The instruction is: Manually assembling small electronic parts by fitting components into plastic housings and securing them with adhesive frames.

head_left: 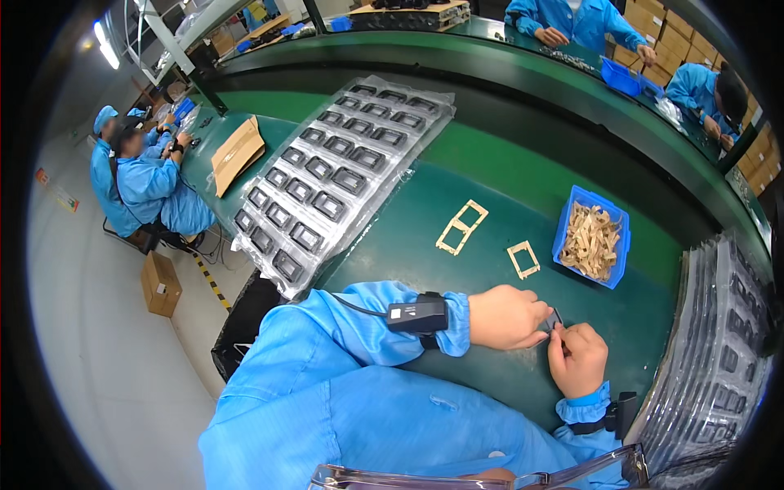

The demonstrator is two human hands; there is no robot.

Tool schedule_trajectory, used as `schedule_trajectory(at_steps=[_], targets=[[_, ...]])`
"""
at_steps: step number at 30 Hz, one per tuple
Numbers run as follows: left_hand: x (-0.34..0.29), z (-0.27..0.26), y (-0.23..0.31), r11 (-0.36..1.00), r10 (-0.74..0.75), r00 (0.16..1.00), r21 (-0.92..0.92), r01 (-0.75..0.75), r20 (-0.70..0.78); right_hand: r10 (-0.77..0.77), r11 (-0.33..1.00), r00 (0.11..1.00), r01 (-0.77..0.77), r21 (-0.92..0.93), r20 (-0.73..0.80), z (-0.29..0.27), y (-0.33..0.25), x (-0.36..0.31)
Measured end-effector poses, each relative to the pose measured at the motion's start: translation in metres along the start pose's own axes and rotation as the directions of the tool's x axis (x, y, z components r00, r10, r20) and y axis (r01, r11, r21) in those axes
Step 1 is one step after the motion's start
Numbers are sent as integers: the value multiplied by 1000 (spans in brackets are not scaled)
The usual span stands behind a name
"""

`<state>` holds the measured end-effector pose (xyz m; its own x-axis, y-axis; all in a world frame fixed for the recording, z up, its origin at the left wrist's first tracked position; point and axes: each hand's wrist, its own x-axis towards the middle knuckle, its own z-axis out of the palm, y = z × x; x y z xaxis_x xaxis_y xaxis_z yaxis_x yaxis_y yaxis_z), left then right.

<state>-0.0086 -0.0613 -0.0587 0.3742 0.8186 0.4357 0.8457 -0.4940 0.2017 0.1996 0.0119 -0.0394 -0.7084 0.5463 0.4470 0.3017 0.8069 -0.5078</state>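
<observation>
My left hand (508, 317) and my right hand (580, 359) meet over the green table, fingertips almost touching. A small dark flat piece (554, 319) is pinched between them; its exact kind is too small and covered to tell. Both hands are closed, and the right thumb presses against the piece's near side. Just beyond the hands lies a small tan square frame (533, 254). Farther left is a longer tan frame (463, 224) with a crossbar. A blue bin (624, 237) heaped with tan strips (590, 241) stands beyond my right hand.
A clear plastic tray (363, 219) of black rectangular frames stretches across the table's left. More such trays are stacked (702, 367) at the right edge. Brown cardboard (237, 155) lies at the far left. A raised green ledge (523, 106) runs behind; co-workers in blue sit beyond.
</observation>
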Motion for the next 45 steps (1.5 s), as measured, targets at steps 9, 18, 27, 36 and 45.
schedule_trajectory(at_steps=[9, 18, 27, 36, 45], targets=[[18, 4, 12, 930, -211, 972, -284, 232, 104, 365, 927, 931, -363, 89, -9, 11, 2, -9], [26, -4, 23, 933, -198, 975, -285, 220, 103, 285, 952, 953, -294, -80, -105, 29, 39, -8], [70, -34, 9, 924, -236, 968, -328, 194, -91, 559, 464, 805, -502, 730, 198, -25, 0, 32], [125, -36, 7, 708, -358, 921, -687, 162, -152, 607, 399, 790, -207, 893, -89, -44, 25, 37], [113, -24, 4, 845, -375, 843, -516, 139, -386, 407, 619, 855, 0, 785, -321, -17, 25, 18]])
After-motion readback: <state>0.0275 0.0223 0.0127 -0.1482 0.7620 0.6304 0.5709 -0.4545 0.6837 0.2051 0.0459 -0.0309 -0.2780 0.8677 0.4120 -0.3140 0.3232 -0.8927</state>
